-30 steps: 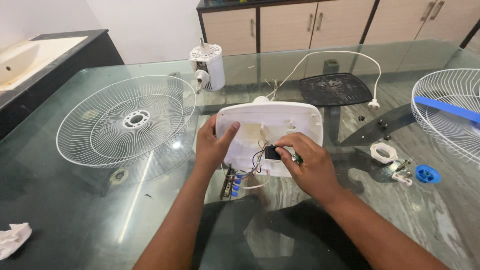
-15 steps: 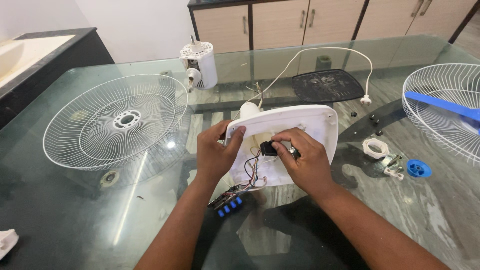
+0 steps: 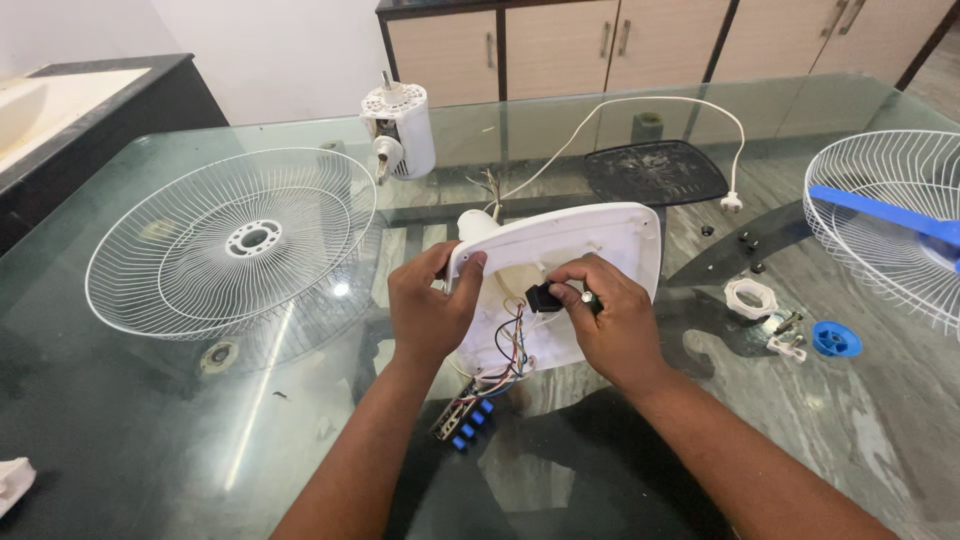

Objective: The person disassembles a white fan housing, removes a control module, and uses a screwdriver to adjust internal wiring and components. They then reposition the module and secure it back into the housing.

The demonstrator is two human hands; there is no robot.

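- Left hand (image 3: pixel 430 310) is gripping the left edge of the white fan base shell (image 3: pixel 560 275), fingers curled around the rim, thumb on top — closed on it.
- Right hand (image 3: pixel 610 320) is sitting over the shell's open inside, thumb and fingertips pinching a small black component (image 3: pixel 542 297); closed on that part.
- Shell is sitting at frame centre, just above the glass table (image 3: pixel 150 420), tilted up with its hollow side facing the camera.
- Shell's long axis is running lower left to upper right; the broad rounded end is pointing to the upper right, the narrow end down toward the wrists.
- Coloured wires (image 3: pixel 512 345) are trailing from the black component down out of the shell's lower end to a switch strip with blue buttons (image 3: pixel 462 425) lying at lower centre.
- White power cord (image 3: pixel 640 105) is looping from behind the shell across upper centre, plug resting at upper right.
- White wire fan guard (image 3: pixel 232 240) is lying flat at left of frame, well apart from the hands.
- White motor unit (image 3: pixel 400 130) is standing upright at upper centre-left.
- Black grille plate (image 3: pixel 655 172) is lying beyond the shell.
- Second guard with blue blade (image 3: pixel 885 225) is sitting at the right edge; blue cap (image 3: pixel 835 339) and white ring nut (image 3: pixel 750 298) are lying near it.
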